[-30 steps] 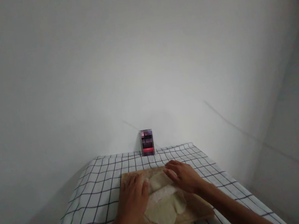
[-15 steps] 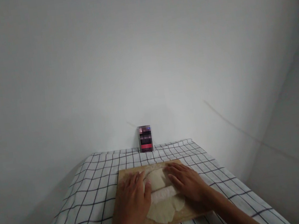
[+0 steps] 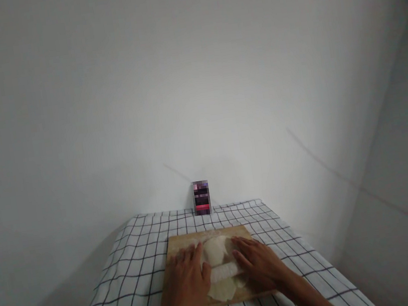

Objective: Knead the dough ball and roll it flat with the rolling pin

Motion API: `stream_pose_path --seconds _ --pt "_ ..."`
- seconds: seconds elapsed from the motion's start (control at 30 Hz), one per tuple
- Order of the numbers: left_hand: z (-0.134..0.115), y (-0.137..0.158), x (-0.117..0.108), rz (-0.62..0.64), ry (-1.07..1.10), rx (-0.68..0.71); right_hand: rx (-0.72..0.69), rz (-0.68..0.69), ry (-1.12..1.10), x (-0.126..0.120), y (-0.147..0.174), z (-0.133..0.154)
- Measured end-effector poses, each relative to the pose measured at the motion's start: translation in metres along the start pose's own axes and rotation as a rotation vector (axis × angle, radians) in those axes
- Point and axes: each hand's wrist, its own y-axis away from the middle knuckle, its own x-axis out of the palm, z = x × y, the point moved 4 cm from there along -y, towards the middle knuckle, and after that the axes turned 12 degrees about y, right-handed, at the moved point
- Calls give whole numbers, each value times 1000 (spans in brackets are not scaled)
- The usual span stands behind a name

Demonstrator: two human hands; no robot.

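A pale rolling pin (image 3: 224, 271) lies crosswise on a thin, uneven sheet of dough (image 3: 223, 290). Dough shows on both its far and near sides, and everything rests on a wooden board (image 3: 174, 240). Over the pin's left end lies my left hand (image 3: 188, 274), palm down, fingers stretched forward. At the right end my right hand (image 3: 259, 259) lies flat in the same way, its fingers reaching past the pin. Both hands press on the pin without wrapping round it. The pin's ends are hidden beneath my palms.
Under the board is a table with a white cloth checked in dark lines (image 3: 129, 270). At the table's far edge a small dark, pixelated upright object (image 3: 201, 198) stands against the pale wall (image 3: 196, 98). Another wall rises at the right.
The camera view has tilted up slightly, so the board appears lower. The rolling pin has shifted a little towards me over the dough, under both flat hands.
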Motion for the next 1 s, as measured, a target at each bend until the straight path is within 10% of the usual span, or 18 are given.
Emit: stream_pose_path --seconds 0.5,1.0 --pt "-3 20 -2 20 119 -43 9 -144 88 -7 23 15" --pt "-7 -56 -11 239 549 -343 48 -22 109 -10 24 19"
